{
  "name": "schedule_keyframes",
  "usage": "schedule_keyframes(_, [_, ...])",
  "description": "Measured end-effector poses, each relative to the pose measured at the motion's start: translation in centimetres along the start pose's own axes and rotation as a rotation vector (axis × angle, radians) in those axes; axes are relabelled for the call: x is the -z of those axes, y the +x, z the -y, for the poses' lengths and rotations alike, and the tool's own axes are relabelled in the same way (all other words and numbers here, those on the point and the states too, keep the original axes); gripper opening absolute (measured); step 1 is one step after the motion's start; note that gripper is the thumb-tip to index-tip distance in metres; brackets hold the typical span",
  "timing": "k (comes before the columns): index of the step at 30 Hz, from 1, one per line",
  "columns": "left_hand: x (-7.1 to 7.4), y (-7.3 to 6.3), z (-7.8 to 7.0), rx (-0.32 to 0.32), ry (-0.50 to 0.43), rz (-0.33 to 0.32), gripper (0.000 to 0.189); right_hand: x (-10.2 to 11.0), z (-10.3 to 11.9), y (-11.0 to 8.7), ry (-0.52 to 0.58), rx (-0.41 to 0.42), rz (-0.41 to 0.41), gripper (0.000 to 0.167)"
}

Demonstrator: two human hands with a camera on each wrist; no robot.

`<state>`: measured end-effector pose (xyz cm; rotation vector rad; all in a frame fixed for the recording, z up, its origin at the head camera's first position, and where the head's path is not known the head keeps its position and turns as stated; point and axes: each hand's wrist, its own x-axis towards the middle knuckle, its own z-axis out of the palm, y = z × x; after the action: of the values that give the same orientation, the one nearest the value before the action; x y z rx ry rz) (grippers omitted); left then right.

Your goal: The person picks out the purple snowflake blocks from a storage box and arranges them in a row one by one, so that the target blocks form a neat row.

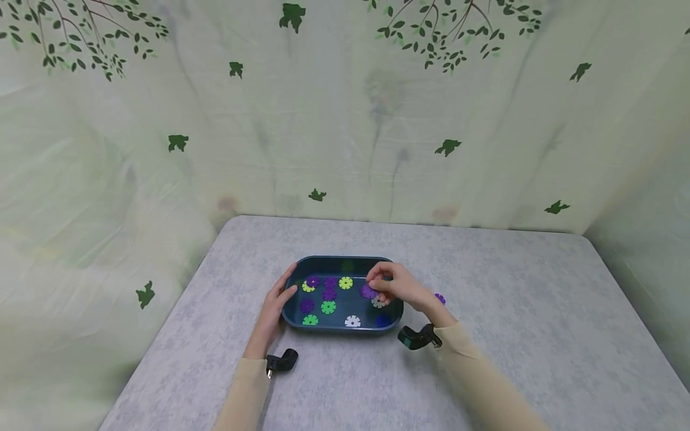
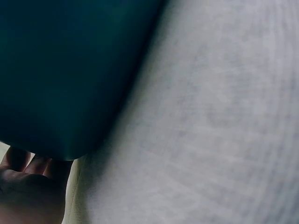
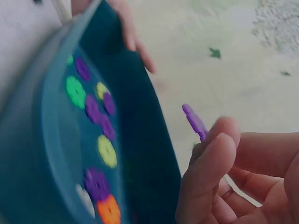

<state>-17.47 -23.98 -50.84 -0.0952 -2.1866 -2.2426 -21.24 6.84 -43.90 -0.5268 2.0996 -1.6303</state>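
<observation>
Right fingers (image 3: 214, 158) pinch a half-hidden purple disc (image 3: 195, 122); left fingers (image 1: 284, 278), partly hidden, grip the tray (image 3: 138, 107).

Smooth plastic tray (image 1: 353, 301), matt plastic discs (image 1: 328, 309)

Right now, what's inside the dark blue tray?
Inside the dark blue tray lie purple discs, yellow discs, green discs, white discs, a blue disc and an orange disc. The right hand covers part of the tray, so anything underneath there can't be seen.

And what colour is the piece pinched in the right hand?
Purple; the piece shows best in the right wrist view.
</observation>
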Motion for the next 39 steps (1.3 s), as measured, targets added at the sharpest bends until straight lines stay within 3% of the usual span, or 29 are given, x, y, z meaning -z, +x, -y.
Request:
schedule_keyframes(5, [0.0, 0.0, 0.0, -0.005, 0.01, 0.006, 0.051, 3.1, -0.9, -1.7, 0.049, -0.024, -0.066, 0.02])
schedule_keyframes(13, [-0.1, -0.1, -0.1, 0.003, -0.006, 0.005, 0.05, 8.2, -5.0, -5.4, 0.08, -0.105, -0.197, 0.025])
schedule_keyframes(19, [-0.1, -0.2, -0.1, 0.003, -0.011, -0.002, 0.05, 10.4, -7.6, -7.8, 0.062, -0.162, -0.285, 0.024])
schedule_keyframes(27, [-0.1, -0.2, -0.1, 0.008, -0.006, -0.002, 0.051, 10.6, -9.3, -8.6, -0.095, -0.238, -0.352, 0.019])
schedule_keyframes(31, [-0.1, -0.2, 0.0, 0.007, -0.011, -0.004, 0.051, 10.2, -8.9, -8.5, -0.17, -0.243, -0.387, 0.019])
schedule_keyframes(34, [-0.1, -0.2, 0.0, 0.006, -0.017, -0.003, 0.051, 9.6, -7.7, -8.1, -0.159, -0.207, -0.39, 0.022])
schedule_keyframes(39, [0.0, -0.2, 0.0, 0.001, -0.018, 0.001, 0.05, 7.7, -5.2, -6.6, -0.04, -0.107, -0.341, 0.029])
